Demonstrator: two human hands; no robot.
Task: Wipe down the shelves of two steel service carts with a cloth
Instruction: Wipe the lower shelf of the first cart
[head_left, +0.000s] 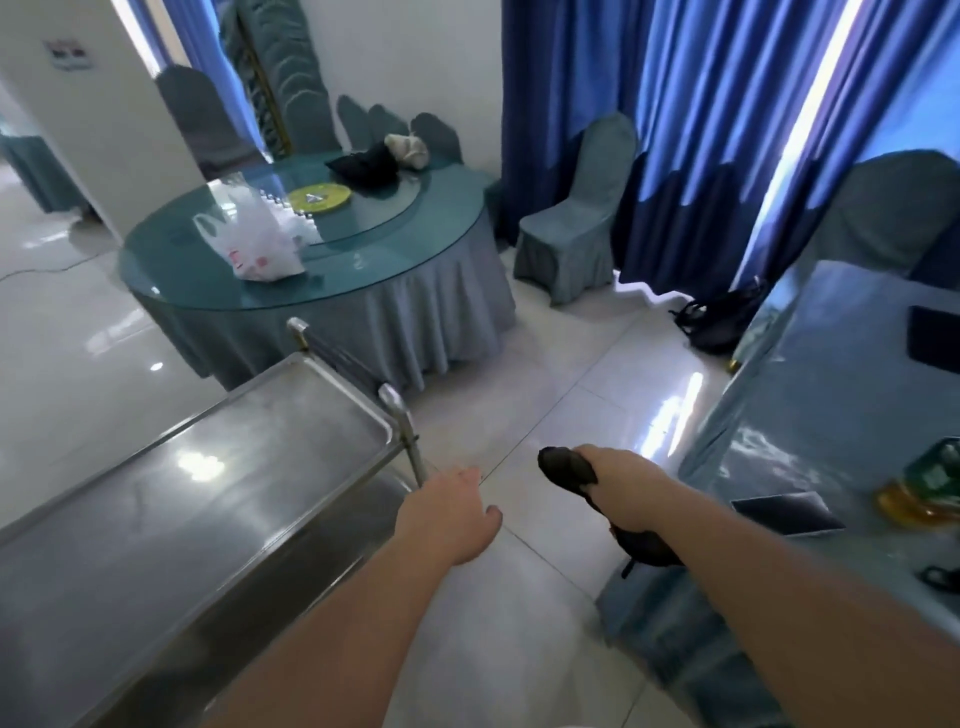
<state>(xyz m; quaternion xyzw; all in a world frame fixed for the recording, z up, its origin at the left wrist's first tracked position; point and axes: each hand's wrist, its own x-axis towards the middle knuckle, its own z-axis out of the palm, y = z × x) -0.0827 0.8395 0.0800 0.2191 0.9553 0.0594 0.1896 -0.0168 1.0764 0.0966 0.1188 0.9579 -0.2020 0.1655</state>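
Head camera is looking down over my two bare forearms at a dining room floor. My right hand (605, 486) is gripping a dark cloth (567, 474), fingers curled round it; one bunched end is sticking out ahead of my fist and a tail is hanging below my wrist. I am judging it soft and light, likely to fold over on itself, so I am thinking it best held bunched in the palm with a flat pad left free for rubbing.

My left hand (453, 512) is reaching toward the near right corner of a steel cart (171, 467), fingers relaxed and holding nothing, just beside the upright post (410, 441) at that corner. Whether the fingertips are touching the post I cannot tell. The cart's top shelf is looking smooth, rigid and glossy, probably slippery under a damp cloth, with a raised lip along its edges. Posts and end rail seem the firm places to steady it.

I am counting one cart in view, not two, and one cloth. Beyond the cart's far end is standing one round glass-topped table (415, 249) carrying a white plastic bag (254, 244).
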